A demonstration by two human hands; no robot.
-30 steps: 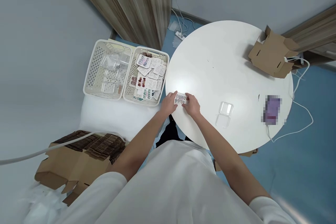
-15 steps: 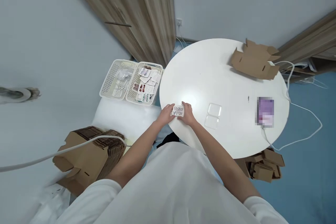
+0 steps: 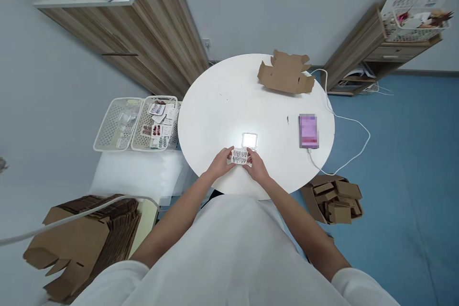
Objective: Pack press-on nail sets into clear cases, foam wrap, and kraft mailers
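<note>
Two hands grip one small card (image 3: 239, 156) of what look like coloured nail tips, low over the near edge of the round white table (image 3: 229, 100). Its long axis runs left to right. The left hand (image 3: 219, 163) pinches the left end and the right hand (image 3: 256, 166) the right end, both equally near. Just beyond lies a clear, glossy plastic tray (image 3: 249, 140). Well to the left stand two perforated baskets (image 3: 107, 129).

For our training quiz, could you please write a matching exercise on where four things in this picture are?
Things: 1 nail card; 2 clear case; 3 cardboard box; 4 baskets.
Places: A far edge of the table; B between left hand and right hand; C left of the table; D just beyond the hands.
Pairs: 1-B; 2-D; 3-A; 4-C.
</note>
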